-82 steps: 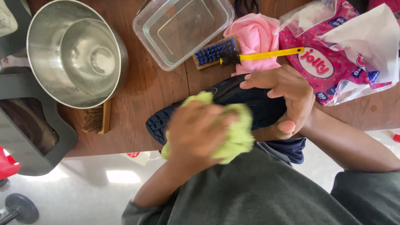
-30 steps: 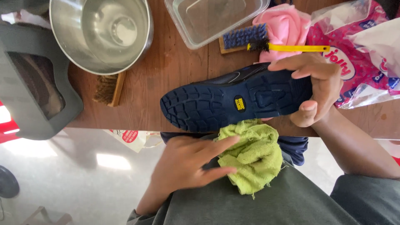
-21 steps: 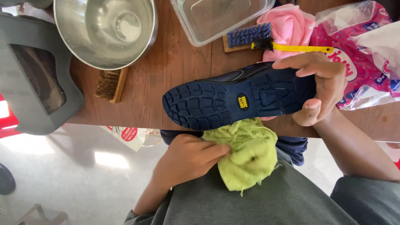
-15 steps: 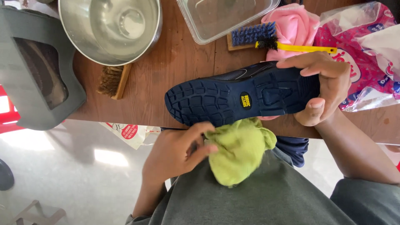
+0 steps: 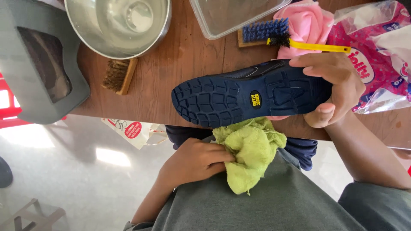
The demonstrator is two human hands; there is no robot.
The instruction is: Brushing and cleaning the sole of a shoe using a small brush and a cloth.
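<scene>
My right hand [image 5: 334, 87] grips the heel end of a dark blue shoe [image 5: 239, 96], holding it on its side so the treaded sole with a small yellow oval label faces me. The toe points left over the edge of the brown wooden table [image 5: 180, 64]. Below the shoe, my left hand [image 5: 192, 162] clutches a crumpled lime-green cloth [image 5: 250, 152] against my lap. The cloth's top edge sits just under the sole, touching or nearly touching it.
On the table lie a steel bowl [image 5: 117, 23], a wooden bristle brush [image 5: 120, 75], a clear plastic container [image 5: 233, 15], a blue-bristled brush with a yellow handle [image 5: 278, 36], a pink cloth [image 5: 306, 21] and a pink-and-white plastic bag [image 5: 376, 55]. A grey tray-like object [image 5: 36, 72] is at left.
The shoe has been turned sole-up and held steady. My left hand came off the shoe with the green cloth and now bunches it lower, on my lap.
</scene>
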